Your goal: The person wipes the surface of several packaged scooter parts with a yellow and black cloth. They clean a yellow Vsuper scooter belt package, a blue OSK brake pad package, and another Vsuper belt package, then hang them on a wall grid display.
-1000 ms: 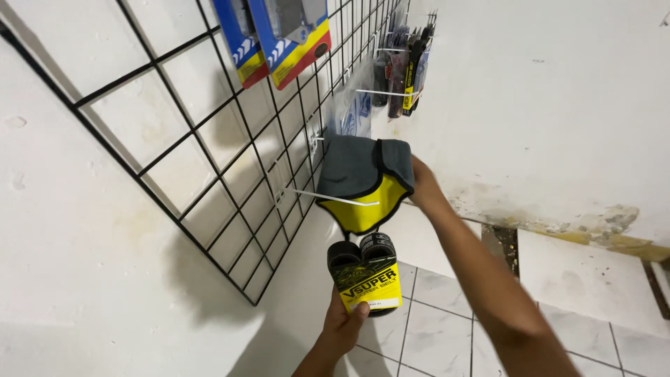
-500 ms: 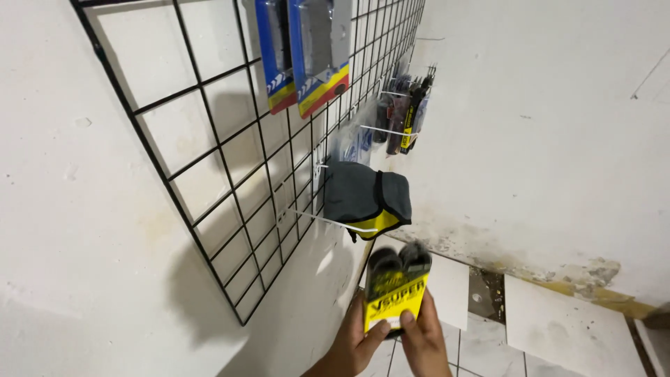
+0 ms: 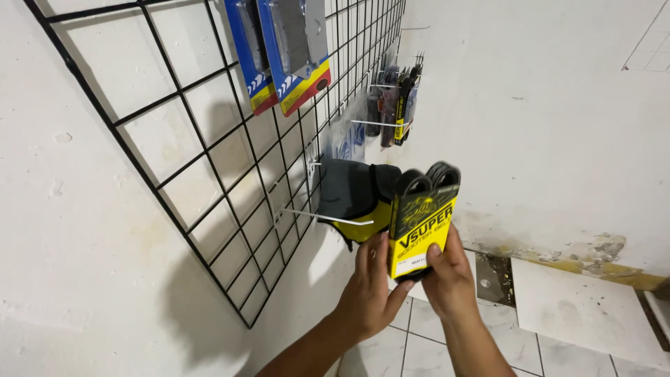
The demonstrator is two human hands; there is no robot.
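Left hand: the left hand [image 3: 368, 293] grips the lower left edge of the yellow belt pack [image 3: 421, 222], fingers curled behind it and thumb on its side
Right hand: the right hand [image 3: 447, 276] clasps the pack's lower right part, thumb pressed on the yellow front near the bottom
Belt pack: a black rubber belt folded in a yellow card sleeve, held upright in the air in front of the wire grid [image 3: 209, 160], its two black loops showing at the top
Hook: a white peg [image 3: 328, 218] juts from the grid just left of the pack, apart from it
Behind the pack: a dark grey and yellow pack [image 3: 352, 192] hangs on the grid
Higher up: two blue carded packs [image 3: 283, 49] hang at the top, dark slim packs [image 3: 398, 101] further along
Surroundings: white wall [image 3: 544, 105], pale tiled floor [image 3: 572, 321]
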